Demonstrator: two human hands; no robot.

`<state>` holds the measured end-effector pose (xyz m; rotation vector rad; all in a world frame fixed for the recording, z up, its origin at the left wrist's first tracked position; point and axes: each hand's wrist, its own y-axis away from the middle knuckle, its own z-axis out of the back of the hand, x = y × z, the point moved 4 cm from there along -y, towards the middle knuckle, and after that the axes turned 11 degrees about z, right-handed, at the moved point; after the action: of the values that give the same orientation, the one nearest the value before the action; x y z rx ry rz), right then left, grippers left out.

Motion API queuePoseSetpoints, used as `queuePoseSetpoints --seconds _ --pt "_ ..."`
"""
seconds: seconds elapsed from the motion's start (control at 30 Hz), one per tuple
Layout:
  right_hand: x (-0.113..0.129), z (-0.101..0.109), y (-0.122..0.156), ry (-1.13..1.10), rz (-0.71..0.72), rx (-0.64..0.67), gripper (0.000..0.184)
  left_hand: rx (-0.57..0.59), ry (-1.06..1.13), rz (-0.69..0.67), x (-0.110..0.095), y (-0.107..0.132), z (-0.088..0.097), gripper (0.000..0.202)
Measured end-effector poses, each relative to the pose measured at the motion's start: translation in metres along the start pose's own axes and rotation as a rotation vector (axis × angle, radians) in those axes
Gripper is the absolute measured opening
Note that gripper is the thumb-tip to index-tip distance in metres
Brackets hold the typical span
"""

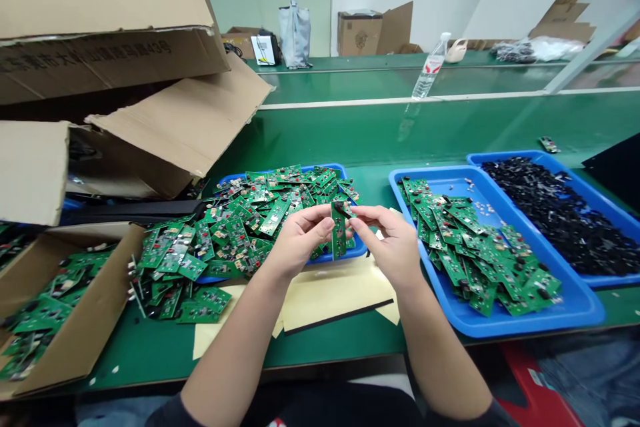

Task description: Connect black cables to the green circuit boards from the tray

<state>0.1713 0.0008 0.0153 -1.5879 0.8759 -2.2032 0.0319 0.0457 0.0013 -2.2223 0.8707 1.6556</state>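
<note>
A small green circuit board (339,235) stands upright between both hands, above the front of the table. My left hand (296,239) pinches its left edge with thumb and fingers. My right hand (387,243) is closed in a pinch at the board's top, on a small black part (343,207) that sits on the board. Just behind the hands, a blue tray (345,171) overflows with several green boards (235,230) that spill onto the table to the left.
A second blue tray (550,317) on the right holds more green boards (475,247); a third (620,213) holds small black parts (560,213). Yellow paper sheets (330,293) lie under my hands. Open cardboard boxes (75,340) stand left. A water bottle (429,68) stands behind.
</note>
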Motion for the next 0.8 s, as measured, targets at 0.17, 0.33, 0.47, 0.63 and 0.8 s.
queuePoseSetpoints --seconds 0.17,0.33,0.47,0.63,0.8 --pt "0.005 0.005 -0.003 0.184 0.161 -0.031 0.011 0.014 0.083 0.104 0.002 0.002 -0.001 0.041" --pt "0.01 0.006 -0.004 0.293 0.28 -0.097 0.011 0.056 0.141 0.156 0.003 0.003 -0.004 0.04" --pt "0.013 0.008 -0.002 0.36 0.377 -0.16 0.012 0.079 0.135 0.193 0.003 0.004 -0.006 0.039" --pt "0.012 0.007 -0.001 0.385 0.499 -0.171 0.018 0.146 0.006 0.22 0.003 0.006 -0.007 0.037" --pt "0.009 0.005 0.001 0.322 0.512 -0.119 0.021 0.193 -0.127 0.222 0.001 0.006 -0.009 0.034"
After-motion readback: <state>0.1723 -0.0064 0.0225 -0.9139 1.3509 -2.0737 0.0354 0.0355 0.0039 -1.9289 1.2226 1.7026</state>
